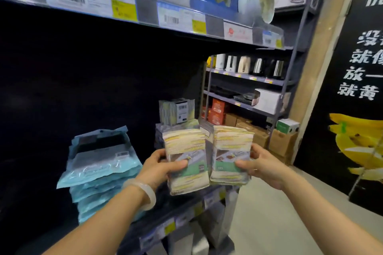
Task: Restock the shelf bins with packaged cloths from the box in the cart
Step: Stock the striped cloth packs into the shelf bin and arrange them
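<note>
Dark store shelving [103, 72] is faced, with cloth packs already stood at its right end [177, 111]; two upright cloth bundles are held just before them, one [185, 161] gripped by the left hand [160, 168], one [231, 156] by the right hand [264, 168]; both lie equally near.

Kettles [251, 66] lined on far upper shelf; cardboard boxes [283, 144] on floor below; banana poster [356, 141] at right.

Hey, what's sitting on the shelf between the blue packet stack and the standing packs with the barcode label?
Nothing: in the head view, the shelf between the blue packet stack and the standing packs shows only dark, bare space.
</note>
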